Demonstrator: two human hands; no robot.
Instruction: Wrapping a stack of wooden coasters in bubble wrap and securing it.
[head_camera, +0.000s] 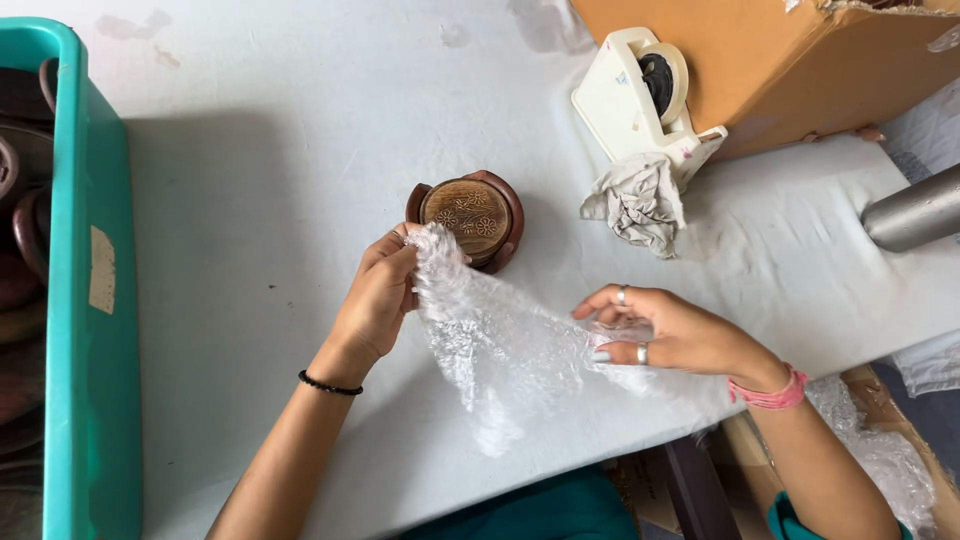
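Note:
Both hands hold one sheet of clear bubble wrap (500, 345) stretched above the white table (250, 250). My left hand (378, 300) pinches its upper left corner, right beside a round carved wooden coaster set (468, 218) that sits in a dark brown holder. My right hand (665, 335), with rings and a pink wristband, grips the sheet's right edge. The wrap's lower part hangs over the table's near edge.
A teal plastic crate (85, 300) with brown items stands at the left. A cream tape dispenser (640, 95) and a crumpled grey cloth (640, 205) lie before a cardboard box (780, 60). A grey metal cylinder (915, 210) is at the right. More bubble wrap (890, 460) lies below the table.

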